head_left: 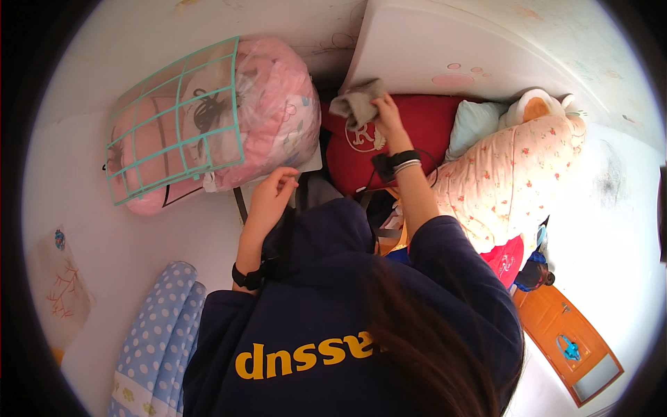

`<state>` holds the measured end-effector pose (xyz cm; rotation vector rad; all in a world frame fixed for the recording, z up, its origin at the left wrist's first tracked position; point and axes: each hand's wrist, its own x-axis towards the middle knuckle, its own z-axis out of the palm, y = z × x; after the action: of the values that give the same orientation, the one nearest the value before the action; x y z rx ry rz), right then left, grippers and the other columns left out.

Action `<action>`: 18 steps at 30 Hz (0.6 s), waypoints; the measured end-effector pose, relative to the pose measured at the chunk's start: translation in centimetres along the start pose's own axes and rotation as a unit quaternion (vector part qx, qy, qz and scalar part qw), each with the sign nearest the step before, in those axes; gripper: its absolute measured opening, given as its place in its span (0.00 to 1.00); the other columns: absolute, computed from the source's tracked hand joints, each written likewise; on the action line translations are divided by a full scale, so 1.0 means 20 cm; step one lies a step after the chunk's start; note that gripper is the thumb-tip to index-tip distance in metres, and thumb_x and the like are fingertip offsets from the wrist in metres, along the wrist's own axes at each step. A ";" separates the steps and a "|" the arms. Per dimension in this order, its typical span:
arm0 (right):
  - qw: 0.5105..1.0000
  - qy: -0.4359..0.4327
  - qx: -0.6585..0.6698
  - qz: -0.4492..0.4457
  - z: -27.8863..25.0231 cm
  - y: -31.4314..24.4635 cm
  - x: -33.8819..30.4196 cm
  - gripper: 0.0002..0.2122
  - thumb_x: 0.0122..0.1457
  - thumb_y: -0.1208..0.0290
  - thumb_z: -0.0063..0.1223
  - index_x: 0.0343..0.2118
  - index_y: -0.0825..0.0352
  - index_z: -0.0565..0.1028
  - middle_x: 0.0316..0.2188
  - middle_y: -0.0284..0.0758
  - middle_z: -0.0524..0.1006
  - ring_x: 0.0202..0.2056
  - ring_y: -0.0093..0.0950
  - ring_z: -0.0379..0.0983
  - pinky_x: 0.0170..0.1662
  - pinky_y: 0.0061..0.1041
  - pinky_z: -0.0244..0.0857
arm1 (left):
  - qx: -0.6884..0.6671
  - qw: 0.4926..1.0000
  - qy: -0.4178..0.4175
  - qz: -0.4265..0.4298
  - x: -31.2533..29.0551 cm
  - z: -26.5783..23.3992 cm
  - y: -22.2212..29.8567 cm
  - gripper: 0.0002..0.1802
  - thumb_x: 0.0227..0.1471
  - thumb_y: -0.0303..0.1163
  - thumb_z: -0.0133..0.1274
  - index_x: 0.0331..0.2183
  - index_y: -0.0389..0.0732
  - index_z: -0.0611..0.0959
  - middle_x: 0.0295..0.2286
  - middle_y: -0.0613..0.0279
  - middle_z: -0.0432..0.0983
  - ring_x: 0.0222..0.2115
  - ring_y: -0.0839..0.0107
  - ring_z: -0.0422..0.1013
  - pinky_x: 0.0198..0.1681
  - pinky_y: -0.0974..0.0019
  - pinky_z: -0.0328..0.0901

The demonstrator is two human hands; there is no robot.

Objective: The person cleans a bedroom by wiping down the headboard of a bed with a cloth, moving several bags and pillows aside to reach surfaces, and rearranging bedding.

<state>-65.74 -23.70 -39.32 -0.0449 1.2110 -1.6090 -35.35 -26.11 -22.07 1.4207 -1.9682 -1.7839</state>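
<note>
My right hand (390,124) is closed on a grey-brown cloth (358,105), which looks like a folded rag. It holds the cloth over the upper left part of a dark red cushion (424,132) with a white round emblem. My left hand (272,191) is lower and to the left, close to a large clear bag of pink bedding (281,104). Its fingers are loosely bent and apart, with nothing seen in them. Both wrists wear dark bands.
A clear storage bag with turquoise grid lines (174,128) overlaps the bedding bag. Behind the cushion rises a white headboard (445,42). To the right lie a pale blue pillow (472,128) and a floral-covered plush toy (507,167). Blue dotted rolled fabric (156,326) stands at lower left.
</note>
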 end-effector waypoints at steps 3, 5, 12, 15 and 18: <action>0.998 0.055 -0.032 -0.029 0.15 0.10 -0.15 0.19 0.47 0.80 0.41 0.45 0.68 0.66 0.35 0.34 0.71 0.36 0.25 0.67 0.39 0.22 0.62 | 0.000 0.999 -0.039 0.029 -0.02 0.00 0.07 0.09 0.49 0.27 0.43 0.35 0.38 0.73 0.25 0.61 0.73 0.26 0.74 0.69 0.30 0.74 0.62; 0.997 0.068 -0.035 -0.015 0.26 0.10 -0.31 0.20 0.46 0.82 0.43 0.46 0.69 0.65 0.37 0.34 0.70 0.36 0.25 0.67 0.39 0.21 0.61 | -0.019 0.997 -0.048 0.059 -0.06 0.00 0.04 0.09 0.48 0.27 0.44 0.35 0.38 0.73 0.25 0.61 0.73 0.26 0.75 0.69 0.30 0.74 0.62; 0.997 0.044 0.006 -0.058 0.46 0.15 -0.90 0.21 0.43 0.84 0.45 0.45 0.71 0.66 0.39 0.35 0.70 0.39 0.24 0.67 0.41 0.20 0.61 | -0.001 0.993 -0.091 0.071 -0.24 -0.10 -0.03 0.19 0.48 0.30 0.47 0.44 0.40 0.67 0.30 0.59 0.70 0.26 0.75 0.67 0.31 0.74 0.62; 0.996 0.000 -0.051 -0.069 0.72 0.22 -1.21 0.22 0.42 0.85 0.46 0.45 0.70 0.66 0.39 0.33 0.70 0.38 0.22 0.67 0.42 0.20 0.61 | -0.133 0.987 -0.059 0.065 -0.37 -0.14 -0.07 0.29 0.47 0.33 0.48 0.51 0.44 0.58 0.38 0.57 0.64 0.31 0.74 0.67 0.33 0.73 0.62; 0.970 -0.011 -0.196 -0.144 0.90 0.32 -1.44 0.23 0.41 0.80 0.50 0.45 0.70 0.66 0.40 0.38 0.70 0.41 0.26 0.66 0.44 0.22 0.59 | -0.264 0.960 -0.092 0.004 -0.46 -0.27 -0.13 0.35 0.47 0.34 0.49 0.54 0.46 0.52 0.43 0.57 0.59 0.37 0.72 0.64 0.35 0.71 0.63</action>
<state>-38.70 -13.85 -20.25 -0.5099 1.5429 -1.5816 -25.37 -23.24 -18.20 1.0991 -1.3894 -2.2746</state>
